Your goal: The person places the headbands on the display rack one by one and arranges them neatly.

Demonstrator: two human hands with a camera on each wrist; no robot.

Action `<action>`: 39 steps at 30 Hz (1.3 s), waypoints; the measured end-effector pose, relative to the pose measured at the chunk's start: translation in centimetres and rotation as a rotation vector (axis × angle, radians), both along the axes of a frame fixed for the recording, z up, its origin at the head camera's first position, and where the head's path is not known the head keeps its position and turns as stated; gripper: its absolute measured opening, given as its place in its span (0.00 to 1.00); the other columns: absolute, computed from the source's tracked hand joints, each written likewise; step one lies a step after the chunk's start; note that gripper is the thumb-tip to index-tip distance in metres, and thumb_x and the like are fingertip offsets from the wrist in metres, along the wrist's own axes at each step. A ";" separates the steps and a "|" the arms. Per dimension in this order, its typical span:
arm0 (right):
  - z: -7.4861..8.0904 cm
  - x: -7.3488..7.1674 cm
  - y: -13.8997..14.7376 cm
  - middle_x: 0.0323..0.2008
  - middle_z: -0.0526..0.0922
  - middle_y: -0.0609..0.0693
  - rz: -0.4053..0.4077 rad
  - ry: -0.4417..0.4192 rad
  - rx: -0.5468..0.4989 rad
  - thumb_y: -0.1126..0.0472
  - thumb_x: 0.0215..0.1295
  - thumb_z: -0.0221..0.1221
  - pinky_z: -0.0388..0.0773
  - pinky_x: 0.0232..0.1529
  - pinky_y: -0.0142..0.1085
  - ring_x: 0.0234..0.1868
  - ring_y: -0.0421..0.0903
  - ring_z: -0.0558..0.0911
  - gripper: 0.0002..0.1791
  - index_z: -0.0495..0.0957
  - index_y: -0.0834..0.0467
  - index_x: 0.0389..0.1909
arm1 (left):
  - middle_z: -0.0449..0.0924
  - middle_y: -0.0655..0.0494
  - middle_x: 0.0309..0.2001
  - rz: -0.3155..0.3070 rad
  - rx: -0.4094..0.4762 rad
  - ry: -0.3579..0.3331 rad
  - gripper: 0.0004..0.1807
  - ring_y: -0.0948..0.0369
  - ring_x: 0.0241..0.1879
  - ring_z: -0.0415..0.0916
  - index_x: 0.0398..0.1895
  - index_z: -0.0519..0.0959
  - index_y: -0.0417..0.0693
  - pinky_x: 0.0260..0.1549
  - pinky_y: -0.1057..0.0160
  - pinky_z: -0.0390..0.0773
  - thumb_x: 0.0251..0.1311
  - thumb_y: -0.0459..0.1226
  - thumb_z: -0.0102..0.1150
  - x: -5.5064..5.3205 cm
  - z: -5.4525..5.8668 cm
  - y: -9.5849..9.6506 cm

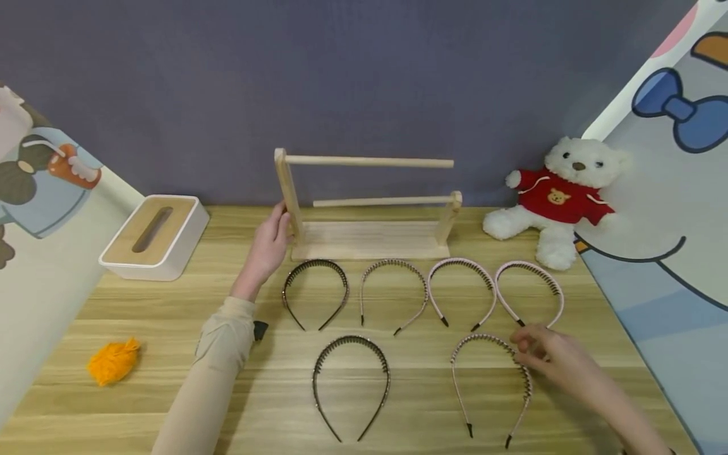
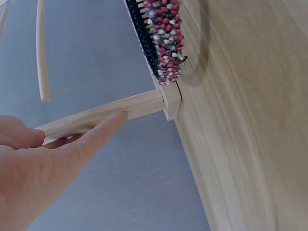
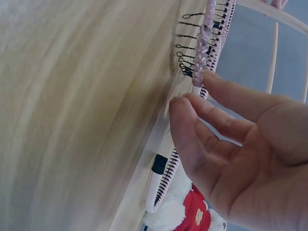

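Note:
My left hand [image 1: 270, 240] grips the left upright of a pale wooden rack [image 1: 370, 249], its thumb on one side and fingers on the other. In the left wrist view, a finger lies along the wooden upright [image 2: 139, 106]. My right hand [image 1: 560, 363] hovers over the right side of a pink beaded headband [image 1: 480, 338] lying at the front right. The right wrist view shows a fingertip right at the beads of this headband [image 3: 199, 67], with thumb and fingers spread apart. Two smooth pink headbands lie behind, the right one [image 1: 560, 294] close beyond my fingers.
Dark beaded headbands lie at back left [image 1: 315, 261] and front [image 1: 351, 339], with another pink beaded headband [image 1: 392, 262] between. A tissue box [image 1: 188, 243] and orange bundle [image 1: 114, 361] are left; a teddy bear [image 1: 569, 189] sits back right. A small black object [image 1: 260, 330] lies beside my left sleeve.

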State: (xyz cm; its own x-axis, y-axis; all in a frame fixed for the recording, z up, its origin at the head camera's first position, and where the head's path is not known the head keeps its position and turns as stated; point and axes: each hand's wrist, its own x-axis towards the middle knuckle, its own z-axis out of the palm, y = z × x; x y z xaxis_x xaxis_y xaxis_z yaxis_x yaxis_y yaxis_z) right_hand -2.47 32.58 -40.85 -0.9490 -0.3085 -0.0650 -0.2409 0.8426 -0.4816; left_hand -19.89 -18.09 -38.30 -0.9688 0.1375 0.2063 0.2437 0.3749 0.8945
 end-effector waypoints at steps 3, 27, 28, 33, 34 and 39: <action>0.0 0.0 -0.1 0.34 0.83 0.38 0.016 -0.003 0.002 0.65 0.63 0.75 0.85 0.29 0.31 0.29 0.30 0.79 0.13 0.85 0.62 0.45 | 0.62 0.27 0.76 0.008 0.001 0.003 0.27 0.34 0.74 0.65 0.83 0.55 0.33 0.65 0.40 0.83 0.89 0.35 0.32 -0.1 -0.1 -0.1; 2.5 0.9 0.0 0.27 0.82 0.37 0.062 -0.025 -0.153 0.74 0.71 0.65 0.83 0.19 0.29 0.24 0.32 0.80 0.08 0.84 0.68 0.49 | 0.68 0.26 0.72 0.045 -0.012 0.024 0.25 0.34 0.71 0.70 0.80 0.61 0.30 0.59 0.43 0.88 0.88 0.33 0.35 -0.3 -0.2 -0.1; 2.6 0.9 -0.1 0.28 0.82 0.37 0.055 -0.005 -0.162 0.75 0.71 0.66 0.84 0.19 0.30 0.24 0.32 0.80 0.08 0.84 0.67 0.48 | 0.68 0.25 0.72 0.046 -0.008 0.027 0.25 0.34 0.71 0.70 0.80 0.61 0.29 0.59 0.43 0.88 0.88 0.32 0.35 -0.3 -0.2 -0.1; 3.5 1.0 -0.6 0.27 0.82 0.35 0.016 0.045 -0.212 0.74 0.69 0.67 0.85 0.19 0.30 0.25 0.32 0.81 0.08 0.84 0.65 0.47 | 0.68 0.25 0.72 0.050 0.001 0.037 0.25 0.33 0.71 0.69 0.79 0.61 0.28 0.60 0.42 0.87 0.87 0.32 0.35 -0.2 -0.2 0.0; 3.7 1.0 -0.7 0.28 0.83 0.35 0.007 0.053 -0.224 0.74 0.69 0.68 0.86 0.20 0.30 0.25 0.32 0.81 0.09 0.84 0.65 0.47 | 0.68 0.25 0.72 0.050 0.003 0.038 0.25 0.33 0.71 0.69 0.79 0.61 0.28 0.60 0.41 0.87 0.87 0.32 0.35 -0.2 -0.2 0.0; 4.8 0.8 -1.2 0.33 0.87 0.33 -0.030 0.138 -0.280 0.77 0.65 0.69 0.87 0.20 0.28 0.25 0.33 0.82 0.11 0.85 0.67 0.47 | 0.68 0.25 0.72 0.049 0.017 0.037 0.25 0.34 0.72 0.69 0.79 0.62 0.28 0.60 0.41 0.87 0.88 0.32 0.36 -0.2 -0.2 0.0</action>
State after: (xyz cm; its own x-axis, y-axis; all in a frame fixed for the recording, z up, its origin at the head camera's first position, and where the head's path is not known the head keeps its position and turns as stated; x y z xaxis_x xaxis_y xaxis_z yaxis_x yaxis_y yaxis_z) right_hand -1.66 31.42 -36.05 -0.9519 -0.2681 0.1487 -0.2973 0.6895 -0.6605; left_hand -20.08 -18.12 -38.51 -0.9659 0.0860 0.2443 0.2586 0.3724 0.8913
